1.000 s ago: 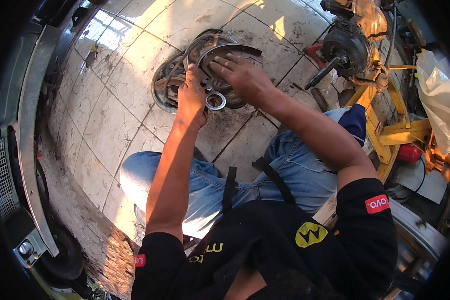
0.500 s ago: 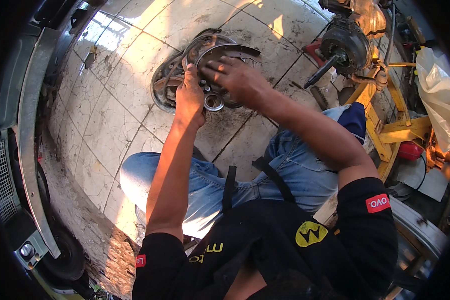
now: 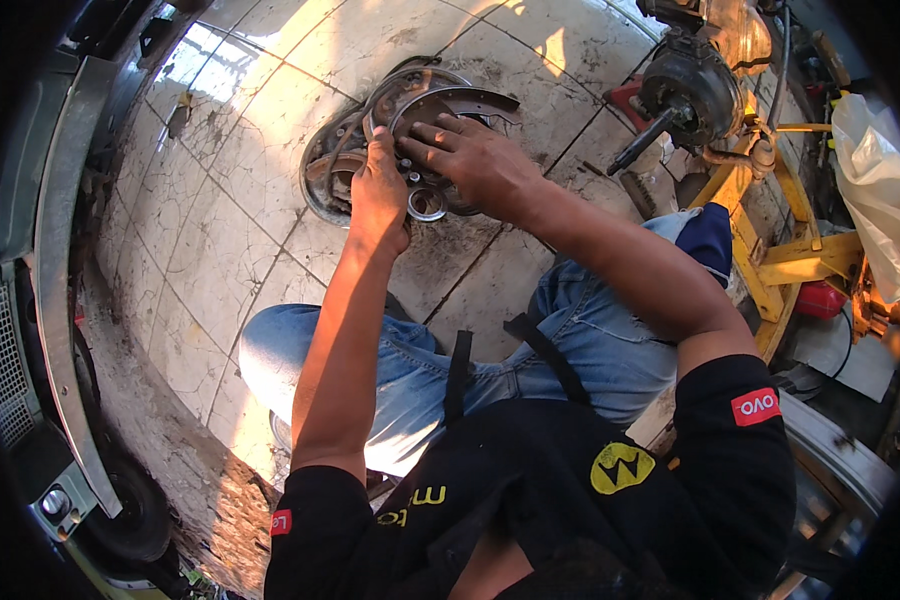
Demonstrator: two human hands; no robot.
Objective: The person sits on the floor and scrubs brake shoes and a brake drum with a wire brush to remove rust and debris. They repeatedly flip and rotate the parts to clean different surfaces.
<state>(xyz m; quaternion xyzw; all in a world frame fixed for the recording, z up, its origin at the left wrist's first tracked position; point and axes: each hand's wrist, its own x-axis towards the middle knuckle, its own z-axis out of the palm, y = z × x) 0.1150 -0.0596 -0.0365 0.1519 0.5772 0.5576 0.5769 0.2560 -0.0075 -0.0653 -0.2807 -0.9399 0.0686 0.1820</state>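
A dark curved brake shoe (image 3: 475,101) is held up over a heap of round metal parts on the floor. My left hand (image 3: 379,190) closes on its left end, thumb uppermost; the fingers underneath are hidden. My right hand (image 3: 475,165) lies across the inner side of the curve with its fingers stretched out and a little apart. Just below the right fingertips sits a shiny metal ring (image 3: 427,204), with small bright studs beside it. Rusty brake backing plates (image 3: 322,180) lie under and to the left of my hands.
A black hub with a shaft (image 3: 685,100) and a yellow metal stand (image 3: 770,265) are at the right, near a translucent plastic sheet (image 3: 870,180). A screwdriver-like tool (image 3: 178,115) lies at the far left on the tiled floor (image 3: 230,220). A long metal bumper (image 3: 55,280) borders the left.
My right hand has shifted slightly along the brake shoe, and its fingers, smeared before, now show clearly. The left hand keeps its hold almost unmoved.
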